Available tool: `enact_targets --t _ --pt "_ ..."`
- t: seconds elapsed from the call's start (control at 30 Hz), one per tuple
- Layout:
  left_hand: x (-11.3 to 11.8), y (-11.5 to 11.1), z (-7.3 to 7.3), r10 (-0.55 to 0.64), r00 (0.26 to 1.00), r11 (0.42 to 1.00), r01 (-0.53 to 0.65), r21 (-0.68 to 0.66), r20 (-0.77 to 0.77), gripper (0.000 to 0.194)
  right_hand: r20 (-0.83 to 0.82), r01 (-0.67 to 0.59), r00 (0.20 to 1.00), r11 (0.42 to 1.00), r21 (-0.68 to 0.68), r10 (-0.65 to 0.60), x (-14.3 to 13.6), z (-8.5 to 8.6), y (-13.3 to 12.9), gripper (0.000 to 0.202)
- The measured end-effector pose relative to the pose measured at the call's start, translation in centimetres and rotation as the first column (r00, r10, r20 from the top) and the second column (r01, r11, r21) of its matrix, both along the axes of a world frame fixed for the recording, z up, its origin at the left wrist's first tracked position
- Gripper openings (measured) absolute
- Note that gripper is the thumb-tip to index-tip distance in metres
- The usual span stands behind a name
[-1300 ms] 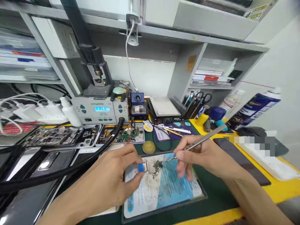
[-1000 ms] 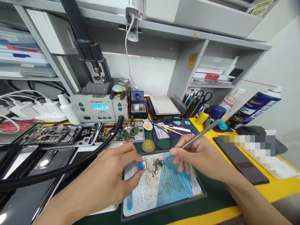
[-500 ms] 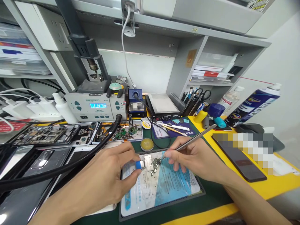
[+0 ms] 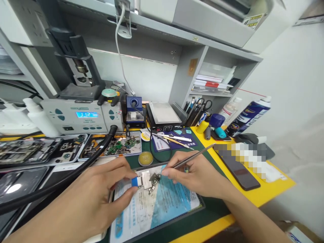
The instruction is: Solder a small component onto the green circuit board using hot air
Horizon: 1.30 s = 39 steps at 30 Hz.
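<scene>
Low at centre, my left hand (image 4: 101, 189) pinches a small blue-ended piece (image 4: 135, 181) between thumb and fingers. The piece's pale metallic end points right and meets a flat whitish block (image 4: 146, 179); whether they are joined I cannot tell. Just right of that block lies a cluster of tiny dark electronic parts (image 4: 154, 182). My right hand (image 4: 188, 173) is closed around slim metal tweezers (image 4: 191, 157), held like a pen. Their tips point down-left beside the cluster, partly hidden by my fingers. Beneath both hands is a blue-and-white printed mat (image 4: 162, 209).
A round tin of yellowish paste (image 4: 145, 158) stands behind the mat. A thick black hose (image 4: 83, 175) runs past my left hand. Farther back are a hot-air station (image 4: 73, 118), a tray of circuit boards (image 4: 136, 148) and a small hotplate (image 4: 164, 113). A dark phone (image 4: 243, 175) lies right.
The whole view has shifted, with the scene sliding left as my head turned right. Both hands keep their grips, and the tweezers stay beside the cluster of parts.
</scene>
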<state>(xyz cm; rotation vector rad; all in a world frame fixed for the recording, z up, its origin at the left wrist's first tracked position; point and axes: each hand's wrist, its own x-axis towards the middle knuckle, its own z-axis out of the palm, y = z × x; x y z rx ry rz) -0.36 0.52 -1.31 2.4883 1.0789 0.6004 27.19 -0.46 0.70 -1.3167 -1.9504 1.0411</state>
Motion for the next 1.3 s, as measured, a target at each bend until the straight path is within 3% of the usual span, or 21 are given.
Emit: enact_targets --t 0.1,0.3,0.43,0.57,0.67,0.87,1.3 --pt "-0.2 0.3 -0.5 -0.001 1.000 0.999 0.000 0.049 0.007 0.020 -0.016 0.000 1.000 1.000 0.007 0.000 0.0 0.3 0.0 0.025" --pt "0.2 -0.2 -0.4 0.102 0.994 0.993 -0.101 -0.062 0.024 0.030 -0.128 -0.027 0.992 0.985 -0.168 0.005 0.3 0.9 0.1 0.022" --pt "0.1 0.1 -0.6 0.070 0.998 0.994 -0.070 -0.078 -0.001 0.029 -0.133 -0.066 0.991 0.967 -0.247 0.034 0.6 1.5 0.1 0.019" --pt "-0.3 0.5 -0.9 0.041 0.999 0.995 -0.042 -0.092 -0.011 0.028 -0.039 -0.085 0.996 0.990 -0.115 0.081 0.9 1.9 0.2 0.010" --pt "-0.1 0.4 -0.3 0.048 0.999 0.990 -0.051 -0.130 -0.026 0.029 -0.003 -0.089 0.996 0.996 -0.024 0.089 1.0 1.9 0.2 0.009" --pt "0.6 -0.1 1.3 0.034 0.999 0.983 -0.035 -0.179 -0.008 0.026 0.000 -0.118 0.993 0.993 0.004 0.118 1.0 1.7 0.0 0.010" --pt "0.1 -0.2 1.0 0.044 0.999 0.986 -0.042 -0.162 0.006 0.016 -0.026 -0.145 0.989 0.989 0.031 0.146 0.6 1.4 -0.2 0.008"
